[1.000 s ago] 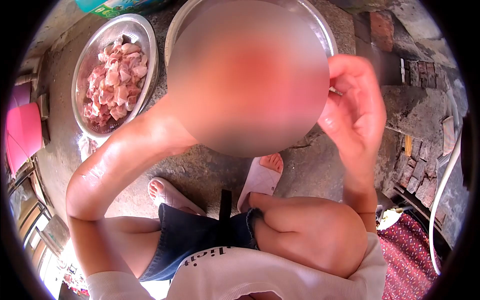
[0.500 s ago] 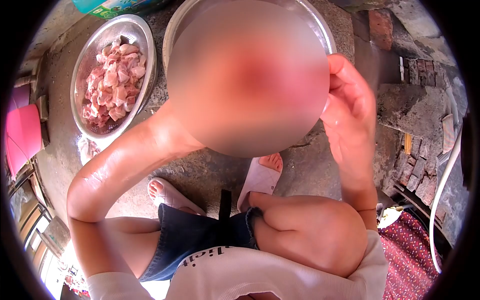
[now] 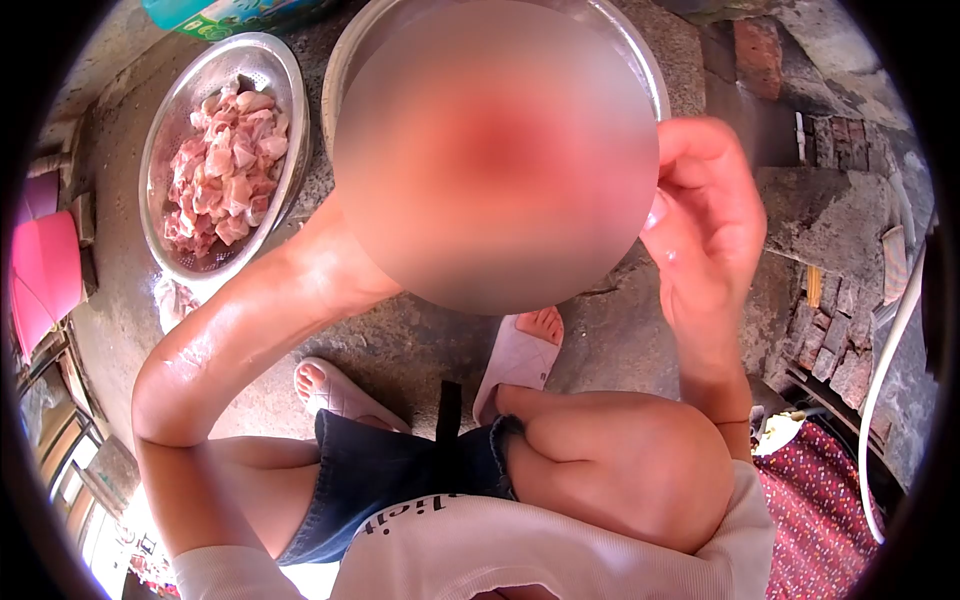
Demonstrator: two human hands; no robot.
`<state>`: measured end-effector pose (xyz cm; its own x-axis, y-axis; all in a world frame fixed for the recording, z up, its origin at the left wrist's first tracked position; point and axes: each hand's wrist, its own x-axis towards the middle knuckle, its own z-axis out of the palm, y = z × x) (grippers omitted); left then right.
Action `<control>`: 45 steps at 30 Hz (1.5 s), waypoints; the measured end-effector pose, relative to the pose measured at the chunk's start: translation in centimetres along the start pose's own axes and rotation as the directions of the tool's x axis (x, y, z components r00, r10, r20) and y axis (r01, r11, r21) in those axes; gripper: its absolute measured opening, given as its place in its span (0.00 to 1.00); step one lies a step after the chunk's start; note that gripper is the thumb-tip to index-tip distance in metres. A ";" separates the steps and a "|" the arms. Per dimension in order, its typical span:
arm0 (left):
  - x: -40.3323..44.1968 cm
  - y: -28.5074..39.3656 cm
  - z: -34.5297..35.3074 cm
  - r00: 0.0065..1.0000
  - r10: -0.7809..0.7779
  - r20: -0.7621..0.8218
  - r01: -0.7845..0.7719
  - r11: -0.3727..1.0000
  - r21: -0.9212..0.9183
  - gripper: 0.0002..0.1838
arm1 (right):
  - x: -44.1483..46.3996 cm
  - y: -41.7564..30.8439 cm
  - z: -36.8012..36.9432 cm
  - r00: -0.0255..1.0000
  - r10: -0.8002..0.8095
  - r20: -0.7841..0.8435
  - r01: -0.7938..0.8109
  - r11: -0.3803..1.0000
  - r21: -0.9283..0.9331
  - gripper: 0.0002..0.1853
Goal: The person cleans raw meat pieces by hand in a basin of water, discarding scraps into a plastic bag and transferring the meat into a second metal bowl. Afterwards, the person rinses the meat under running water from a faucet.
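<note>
A round blurred patch covers the middle of the view, hiding most of a large metal basin. My left forearm reaches into this patch from below left; the left hand itself and its fingers are hidden. At the basin's right side is my right hand, palm side showing and fingers curled. Its thumb and fingertips meet the blurred edge in a closed, pinching shape; whatever they hold cannot be made out. Reddish and pinkish tones show through the blur. Left of the basin, chunks of raw meat fill an oval metal colander.
A teal printed package lies behind the colander. Pink plastic stands at far left. My slippered feet are on the concrete floor below the basin. Broken bricks, a white hose and red patterned cloth lie right.
My right hand has shifted slightly right and turned, showing more of its palm and thumb. My left forearm has barely moved. The colander of meat stays in place.
</note>
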<state>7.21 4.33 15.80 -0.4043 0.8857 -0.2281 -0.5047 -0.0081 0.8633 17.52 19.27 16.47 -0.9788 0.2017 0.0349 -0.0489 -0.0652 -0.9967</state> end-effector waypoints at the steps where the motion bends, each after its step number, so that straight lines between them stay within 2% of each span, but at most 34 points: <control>1: 0.0 0.0 0.0 1.000 0.000 0.001 0.000 1.000 0.004 0.11 | 0.0 0.0 0.0 0.999 -0.042 -0.014 0.042 0.999 -0.028 0.11; 4: -0.2 0.2 0.0 0.999 -0.040 0.035 0.040 0.999 0.001 0.11 | -0.2 -0.2 -0.2 0.988 -0.155 -0.001 0.150 0.958 -0.243 0.10; 7: -0.3 0.0 0.6 1.000 0.014 0.009 -0.014 1.000 0.020 0.11 | -0.4 0.1 -0.2 0.943 -0.326 0.060 0.320 0.845 -0.429 0.11; 15: -0.2 0.0 1.0 0.999 0.026 -0.044 -0.022 0.995 0.094 0.10 | -0.4 0.0 -0.2 0.895 -0.398 0.200 0.437 0.699 -0.566 0.12; 17: -0.3 0.0 1.1 0.998 0.040 -0.056 -0.033 0.993 0.113 0.10 | -0.3 0.0 0.0 0.916 -0.366 0.167 0.398 0.763 -0.510 0.12; 19: -0.3 0.1 1.1 0.997 0.051 -0.052 -0.045 0.992 0.116 0.09 | -0.3 0.1 0.2 0.957 -0.278 0.081 0.288 0.886 -0.364 0.11; 20: -0.3 -0.1 1.0 0.997 0.059 -0.040 -0.056 0.996 0.068 0.09 | -0.2 -0.2 0.2 0.989 -0.150 0.009 0.146 0.948 -0.284 0.09; 21: -0.2 -0.3 0.9 0.997 0.068 -0.028 -0.068 0.998 0.019 0.09 | -0.2 -0.2 0.3 0.997 -0.071 -0.008 0.069 0.985 -0.156 0.09; 23: -0.2 -0.4 0.9 0.997 0.080 -0.022 -0.081 0.996 -0.038 0.09 | -0.2 -0.2 0.4 0.996 0.093 -0.012 -0.091 0.990 0.109 0.09; 27: -0.2 -0.1 0.7 0.997 0.074 -0.012 -0.075 0.994 -0.076 0.08 | 0.1 -0.2 -0.8 0.965 0.233 0.120 -0.261 0.900 0.349 0.09; 30: -0.3 0.3 1.0 0.996 0.078 -0.037 -0.079 0.997 -0.014 0.08 | -0.1 -0.9 0.1 0.968 0.250 0.027 -0.251 0.950 0.185 0.11; 31: -0.4 0.4 1.2 0.995 0.084 -0.055 -0.083 0.996 0.022 0.08 | 0.0 -1.0 0.3 0.984 0.180 0.008 -0.180 0.980 0.090 0.10; 34: -0.5 -0.2 1.5 0.972 0.216 -0.098 -0.165 0.913 0.373 0.09 | 0.0 -0.8 0.3 1.000 -0.018 0.005 0.019 0.975 -0.220 0.09; 37: -0.3 -0.7 1.4 0.944 0.324 -0.064 -0.278 0.884 0.375 0.09 | 0.3 -1.2 0.1 0.998 -0.060 0.016 0.062 0.952 -0.298 0.08; 40: -0.4 -0.3 1.5 0.977 0.196 -0.084 -0.172 0.956 0.239 0.09 | 0.3 -1.2 0.2 1.000 -0.005 0.005 0.006 0.973 -0.232 0.06; 43: -0.3 -0.1 1.1 0.998 0.047 -0.044 -0.046 0.999 0.027 0.09 | 0.4 -1.0 0.7 0.995 0.082 -0.055 -0.080 0.997 0.023 0.06; 45: -0.3 -0.1 1.1 0.999 0.039 -0.024 -0.039 0.999 -0.021 0.09 | 0.2 -1.1 -0.2 0.989 0.150 0.007 -0.149 0.981 0.125 0.05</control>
<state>8.23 4.63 16.24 -0.4416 0.8734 -0.2053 -0.5045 -0.0525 0.8618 17.40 19.62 17.52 -0.9765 0.1827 -0.1142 0.0734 -0.2162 -0.9736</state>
